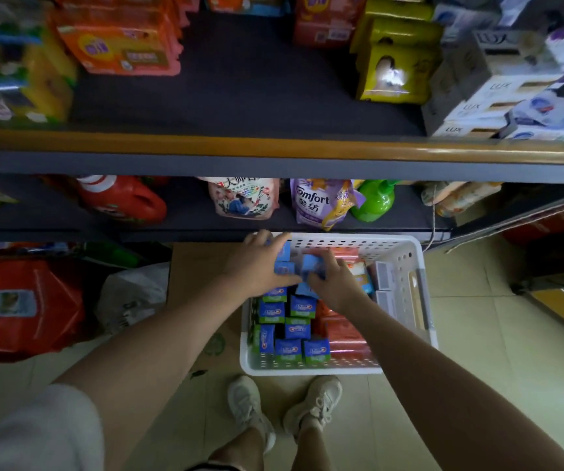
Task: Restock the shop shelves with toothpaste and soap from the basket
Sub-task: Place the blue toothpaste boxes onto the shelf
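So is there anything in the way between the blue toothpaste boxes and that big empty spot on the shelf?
Nothing visible blocks them. Both hands, left hand and right hand, are already on the toothpaste boxes in the white basket. The bare shelf gap above is open at the front, though the orange shelf edge sticks out and must be cleared.

There is only one view, from a camera worn on the head of a standing person. It looks forward and steeply down, with a wide angle that bends straight lines near the borders. The person's own pale sneakers (285,414) are at 6 o'clock, close under the camera, and both bare forearms come in from 7 and 5 o'clock toward the centre. The white perforated plastic basket (409,263) on the tiled floor is just past the centre, at arm's reach. The dark shelf board with an orange front edge (273,149) crosses the frame at 12 o'clock, nearer to the lens than the floor. No second view shares this scene.
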